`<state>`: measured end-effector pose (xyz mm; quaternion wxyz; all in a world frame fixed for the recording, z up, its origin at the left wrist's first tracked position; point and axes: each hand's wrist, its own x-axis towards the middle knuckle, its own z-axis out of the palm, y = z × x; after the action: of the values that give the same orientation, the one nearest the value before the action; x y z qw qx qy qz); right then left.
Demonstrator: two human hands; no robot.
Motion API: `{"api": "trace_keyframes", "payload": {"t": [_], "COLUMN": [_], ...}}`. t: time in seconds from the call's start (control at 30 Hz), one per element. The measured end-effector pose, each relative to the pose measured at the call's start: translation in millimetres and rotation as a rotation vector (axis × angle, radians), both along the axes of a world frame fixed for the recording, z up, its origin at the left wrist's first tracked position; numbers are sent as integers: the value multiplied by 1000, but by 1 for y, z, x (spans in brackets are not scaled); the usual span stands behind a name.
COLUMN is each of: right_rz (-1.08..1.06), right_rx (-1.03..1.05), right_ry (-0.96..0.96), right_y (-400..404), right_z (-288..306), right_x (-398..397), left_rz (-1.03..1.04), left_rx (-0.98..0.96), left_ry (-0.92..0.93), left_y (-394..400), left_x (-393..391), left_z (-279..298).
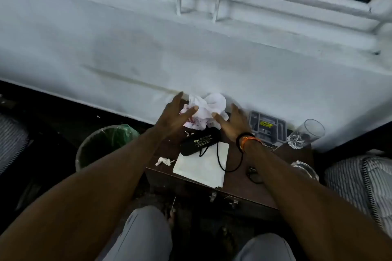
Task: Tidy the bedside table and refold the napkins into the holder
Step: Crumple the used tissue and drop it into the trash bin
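From the head camera, the small dark brown wooden bedside table (237, 178) stood against a white painted wall (148, 48). At the table's 12 o'clock edge, right by the wall, sat a heap of crumpled white paper napkins (206, 110), and some had red marks on them.

The person's left hand (177, 115) reached to the heap from 9 o'clock. Its fingers were straight and spread apart, and the fingertips touched the napkins. The right hand (231, 122) came in from 3 o'clock with its fingers also straight and apart, right beside the heap. Neither hand had closed around anything. An orange and black band (247, 141) ringed the right wrist.

Just below the heap, at 6 o'clock from it, lay a black oval glasses case with gold letters (199, 142). It rested partly on a flat white folded napkin (200, 167). A thin black cord (229, 161) looped across that napkin. A tiny scrap of white tissue (164, 161) lay at 9 o'clock on the table.

At 2 o'clock sat a grey plastic tray (266, 128), and next to it a clear drinking glass (305, 136) leaned over. A grey round bin with a green bag (101, 144) stood on the floor at the table's 9 o'clock side.
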<state>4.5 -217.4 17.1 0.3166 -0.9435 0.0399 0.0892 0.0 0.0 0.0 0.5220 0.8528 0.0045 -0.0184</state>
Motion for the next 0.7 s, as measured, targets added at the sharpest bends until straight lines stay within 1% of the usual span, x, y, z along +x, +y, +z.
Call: {"api": "trace_keyframes", "payload": {"t": [0.07, 0.1, 0.17, 0.2, 0.3, 0.37, 0.43, 0.5, 0.53, 0.6, 0.7], "right_rz": [-61, -87, -129, -144, -184, -226, -265, -274, -263, -206, -108], "right_rx": [92, 143, 223, 247, 367, 431, 477, 499, 489, 395, 262], "right_ry": [33, 43, 66, 83, 130, 188, 225, 203, 172, 89, 4], "right_y": [3, 4, 5, 5, 5, 8, 6, 3, 4, 19, 34], "right_z": [-4, -9, -15, -17, -29, -35, -53, -75, -77, -49, -19], "right_x": [11, 17, 27, 30, 43, 49, 61, 75, 78, 64, 51], "left_rz": [93, 97, 30, 27, 113, 142, 160, 178, 176, 165, 144], "left_rx": [-163, -219, -219, -226, -407, -530, -596, -636, -660, -699, -699], "left_ry": [135, 155, 146, 152, 183, 274, 372, 425, 436, 447, 456], "left_y": [-7, -9, -12, -13, -17, -19, -22, -26, -28, -31, -27], "left_x": [12, 17, 30, 30, 35, 39, 40, 45, 44, 45, 44], "left_z": [1, 0, -14, -14, -15, -19, -18, -19, -16, -14, -6]}}
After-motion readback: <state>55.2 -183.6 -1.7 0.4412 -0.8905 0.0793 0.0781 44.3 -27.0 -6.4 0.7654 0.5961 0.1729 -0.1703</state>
